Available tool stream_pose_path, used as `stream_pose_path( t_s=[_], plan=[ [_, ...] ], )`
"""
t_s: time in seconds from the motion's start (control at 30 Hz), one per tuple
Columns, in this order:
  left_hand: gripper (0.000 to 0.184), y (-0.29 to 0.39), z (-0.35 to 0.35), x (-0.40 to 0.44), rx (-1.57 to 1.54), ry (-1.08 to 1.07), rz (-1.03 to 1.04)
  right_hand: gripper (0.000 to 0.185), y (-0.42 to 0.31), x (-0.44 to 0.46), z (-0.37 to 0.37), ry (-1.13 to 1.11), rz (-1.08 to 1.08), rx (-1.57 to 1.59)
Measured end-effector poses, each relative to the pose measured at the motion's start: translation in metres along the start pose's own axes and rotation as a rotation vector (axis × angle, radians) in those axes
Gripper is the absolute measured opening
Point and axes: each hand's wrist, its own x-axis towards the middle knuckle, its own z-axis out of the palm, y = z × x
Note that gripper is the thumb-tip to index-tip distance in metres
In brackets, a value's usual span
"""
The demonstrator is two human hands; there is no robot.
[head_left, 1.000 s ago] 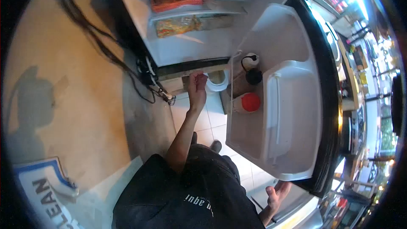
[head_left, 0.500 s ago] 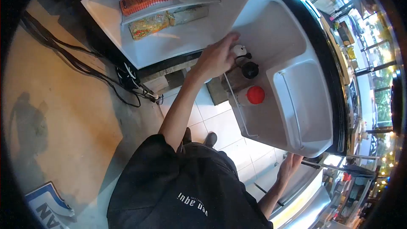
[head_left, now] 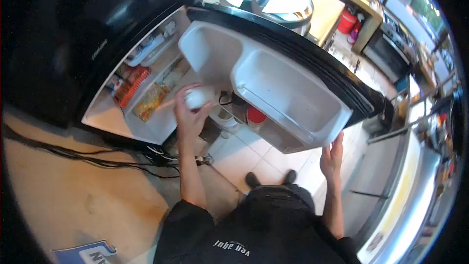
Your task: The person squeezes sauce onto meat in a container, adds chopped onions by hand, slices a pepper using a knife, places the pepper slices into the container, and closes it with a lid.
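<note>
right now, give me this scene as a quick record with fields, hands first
left hand: holding a white rounded object
right hand: at the edge of the fridge door
door state: open
lower door compartment: red-lidded container
fridge interior: orange package, multicoloured bag
floor: pale tiles

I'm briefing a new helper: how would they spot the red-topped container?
Find the open black fridge door, then the large white bin inside it. Beside that bin stands the container, its bright red top unlike the dark-topped item next to it.
</note>
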Motion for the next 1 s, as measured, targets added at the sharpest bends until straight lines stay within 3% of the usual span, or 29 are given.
stream_pose_path(
  t_s=[0.07, 0.13, 0.23, 0.3, 0.33, 0.37, 0.4, 0.43, 0.5, 0.53, 0.57, 0.6, 0.67, 0.7, 0.77, 0.83, 0.9, 0.97, 1.0],
  plan=[
    [0.059, 0.030, -0.032, -0.013, 0.040, 0.081, 0.130, 0.046, -0.003, 0.003, -0.003, -0.042, -0.045, -0.012],
    [0.062, 0.076, -0.052, -0.024, 0.076, 0.096, 0.360, 0.048, 0.002, -0.010, 0.002, 0.098, 0.060, 0.034],
    [0.077, 0.135, -0.060, -0.066, 0.058, 0.092, 0.362, 0.050, 0.013, -0.042, -0.011, 0.031, 0.084, 0.056],
    [0.086, 0.158, -0.031, -0.104, 0.079, 0.074, 0.423, 0.041, 0.017, -0.068, -0.033, -0.374, 0.014, 0.139],
    [0.089, 0.163, -0.003, -0.128, 0.025, 0.099, 0.404, 0.040, 0.010, -0.073, -0.054, -0.731, 0.159, 0.215],
    [0.091, 0.148, 0.016, -0.147, -0.185, 0.073, 0.481, 0.049, 0.011, -0.074, -0.073, -0.992, 0.012, 0.381],
    [0.095, 0.136, 0.036, -0.163, -0.331, -0.127, 0.503, 0.065, 0.019, -0.084, -0.091, -1.150, 0.025, 0.398],
    [0.101, 0.144, 0.085, -0.186, -0.367, -0.170, 0.462, 0.071, 0.018, -0.094, -0.114, -1.125, 0.013, 0.604],
    [0.092, 0.160, 0.194, -0.228, -0.364, -0.390, 0.485, 0.074, 0.059, -0.135, -0.128, -0.949, 0.179, 1.317],
    [0.087, 0.169, 0.249, -0.250, -0.359, -0.499, 0.491, 0.069, 0.061, -0.138, -0.137, -0.595, 0.597, 1.813],
    [0.081, 0.179, 0.295, -0.269, -0.351, -0.667, 0.518, 0.063, 0.056, -0.124, -0.183, -0.291, 0.437, 2.128],
    [0.075, 0.190, 0.340, -0.288, -0.340, -0.836, 0.538, 0.057, 0.076, -0.120, -0.210, 0.019, 0.455, 2.154],
    [0.063, 0.187, 0.418, -0.320, -0.371, -1.136, 0.735, 0.059, 0.115, -0.132, -0.275, 0.180, 0.438, 2.329],
    [0.058, 0.190, 0.452, -0.340, -0.395, -1.216, 0.811, 0.059, 0.132, -0.142, -0.301, 0.252, 0.375, 2.340],
    [0.059, 0.206, 0.511, -0.378, -0.457, -1.408, 0.850, 0.053, 0.159, -0.176, -0.362, 0.713, 0.249, 2.051],
    [0.060, 0.218, 0.546, -0.402, -0.512, -1.580, 0.873, 0.052, 0.173, -0.216, -0.407, 0.939, 0.142, 1.945],
    [0.063, 0.230, 0.576, -0.421, -0.354, -1.815, 0.548, 0.051, 0.175, -0.262, -0.446, 1.337, 0.077, 1.709],
    [0.062, 0.222, 0.623, -0.436, -0.355, -1.886, 0.535, 0.049, 0.175, -0.311, -0.478, 1.562, 0.006, 1.434],
    [0.058, 0.215, 0.651, -0.448, -0.373, -1.897, 0.405, 0.048, 0.174, -0.330, -0.492, 1.718, -0.031, 1.350]
  ],
)
